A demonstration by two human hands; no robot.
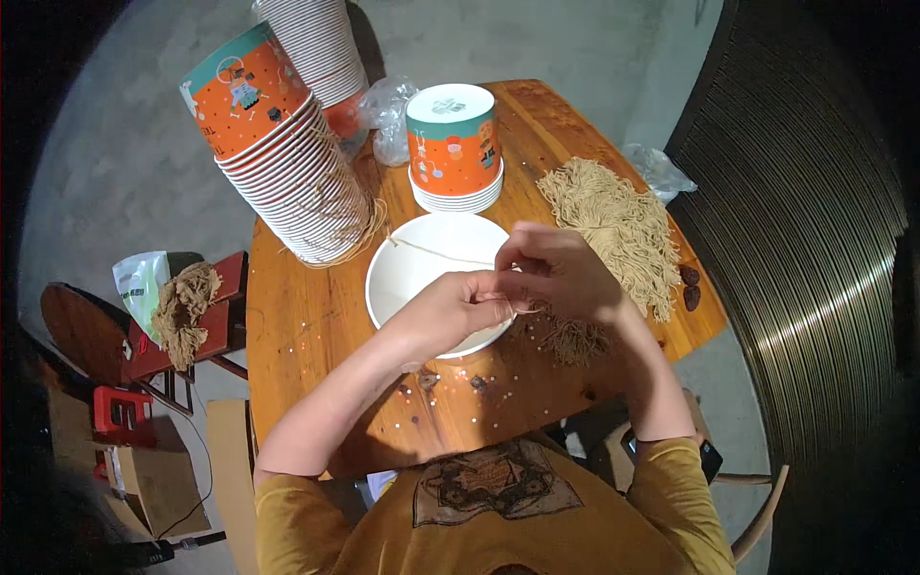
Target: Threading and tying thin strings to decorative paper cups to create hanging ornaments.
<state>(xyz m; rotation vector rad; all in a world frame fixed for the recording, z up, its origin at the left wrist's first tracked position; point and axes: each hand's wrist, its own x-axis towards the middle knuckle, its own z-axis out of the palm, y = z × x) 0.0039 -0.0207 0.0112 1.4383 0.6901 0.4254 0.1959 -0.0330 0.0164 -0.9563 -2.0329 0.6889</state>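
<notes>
A white paper bucket (402, 278) stands mouth up on the wooden table in front of me. A thin tan cord (443, 255) runs from its far left rim across the mouth to my fingers. Over the right side of the bucket, my left hand (446, 311) and my right hand (565, 273) meet with fingers pinched together on the cord. The fingertips partly cover one another, so the exact grip is hidden. Just right of my hands lies a large heap of tan cords (613, 225). Below my right wrist sits a small dark brown fringed bundle (575, 340).
A tall leaning stack of nested orange paper buckets (287, 182) has cords hanging on its side. Several upside-down buckets (450, 149) stand behind the white one. Small bright specks dot the near table (369, 412). At left, a stool (225, 297) bears a brown bundle (185, 311).
</notes>
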